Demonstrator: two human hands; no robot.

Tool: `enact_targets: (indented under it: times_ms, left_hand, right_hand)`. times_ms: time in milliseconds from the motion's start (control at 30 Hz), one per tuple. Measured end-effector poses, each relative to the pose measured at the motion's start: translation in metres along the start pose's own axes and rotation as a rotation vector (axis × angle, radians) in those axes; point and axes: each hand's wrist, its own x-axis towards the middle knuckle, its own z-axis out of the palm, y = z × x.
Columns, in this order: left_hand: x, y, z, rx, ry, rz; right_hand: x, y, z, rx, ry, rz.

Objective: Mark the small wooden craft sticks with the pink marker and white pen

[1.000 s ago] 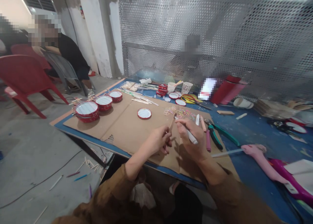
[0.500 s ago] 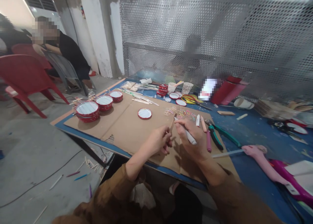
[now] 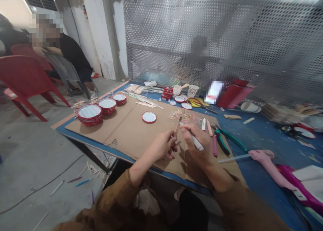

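Observation:
Between its fingertips my left hand (image 3: 165, 145) holds a thin wooden stick (image 3: 177, 127), upright, with a dark upper tip. My right hand (image 3: 198, 142) grips a white marker (image 3: 197, 143), its tip close beside the stick; whether they touch I cannot tell. Both hands are over the brown cardboard (image 3: 131, 133). Beyond them lie colourful small bands (image 3: 189, 116). A round red-rimmed white lid (image 3: 149, 117) rests on the cardboard to the left. Near my right hand are a capped white marker (image 3: 203, 124), a pink marker (image 3: 214, 146) and green-handled pliers (image 3: 222, 142).
Stacks of red-rimmed lids (image 3: 90, 115) stand at the table's left. A pink glue gun (image 3: 271, 168) lies at the right. Along the back are paper cups (image 3: 193, 90), a lit phone (image 3: 214, 92) and a metal mesh panel (image 3: 161, 32). A person (image 3: 73, 52) sits at the far left.
The right hand's marker has tilted slightly, its lower end shifting a little right. Both hands keep their hold, and the view has shifted very slightly.

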Motion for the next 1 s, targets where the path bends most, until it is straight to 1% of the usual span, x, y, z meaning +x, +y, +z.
enact_targets:
  times_ms: [133,433,733,900,1000]
  left_hand:
    - [-0.0001,-0.0007,0.0004,-0.005,-0.005,-0.003]
    - [0.0019,-0.0036,0.0,-0.02,-0.007,0.004]
    - [0.0005,-0.0017,0.0001,-0.005,-0.01,0.009]
    - [0.0004,-0.0014,0.0002,0.001,-0.01,0.005]
    - [0.0007,-0.0012,0.0,-0.002,-0.011,-0.013]
  right_hand:
    - [0.0002,0.001,0.0005,-0.014,0.012,0.033]
    - [0.0004,0.0015,0.0009,-0.022,0.032,0.019]
    - [-0.0013,0.0022,0.0,-0.025,-0.001,0.03]
    - [-0.0013,0.004,0.0017,-0.017,0.028,0.025]
    - [-0.0009,0.0043,0.0018,-0.01,0.013,0.021]
